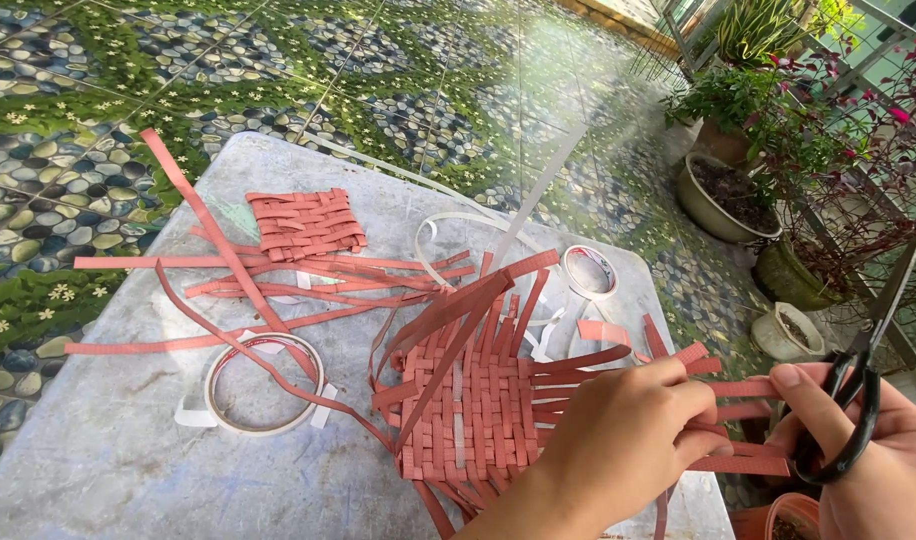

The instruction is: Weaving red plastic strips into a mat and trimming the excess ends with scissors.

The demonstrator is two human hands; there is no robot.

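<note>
1. Outdoors, on a grey table (pixel 108 440) over pebble-pattern tiles, we are steadying a half-woven red mat (pixel 473 405) with our left hand (pixel 618 440), fingers curled on its loose strips, ends untrimmed
2. Our right hand (pixel 868 450) is gripping black scissors (pixel 853 390); a smaller finished mat (pixel 308 222) and two tape rolls (pixel 266 383) are lying nearby

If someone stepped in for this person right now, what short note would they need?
Left hand: pressing on the woven red mat, pinching its loose strip ends.
Right hand: holding black scissors, blades pointing up, beside those ends.
On the grey table: a smaller woven piece, loose red strips, two tape rolls.
Done: mat centre woven.
Left: strip ends stick out unevenly at the edges.
</note>
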